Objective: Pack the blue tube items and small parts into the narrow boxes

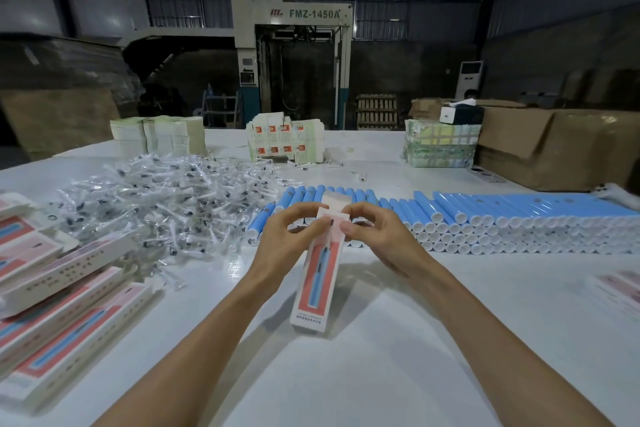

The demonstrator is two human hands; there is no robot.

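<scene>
Just beyond the fingers (304, 213) a banked row of blue tubes (485, 215) barred the way. Left of them sprawled a heap of bagged small parts (166, 198) — apparently loose. Nearer than the fingers, either side of the narrow box (315, 284), the table (450, 305) gave passage.

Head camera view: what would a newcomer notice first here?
The left hand and right hand pinch the top of a narrow box at centre. Behind, to the right, lies a long stack of blue tubes; to the left, a heap of small bagged parts.
</scene>
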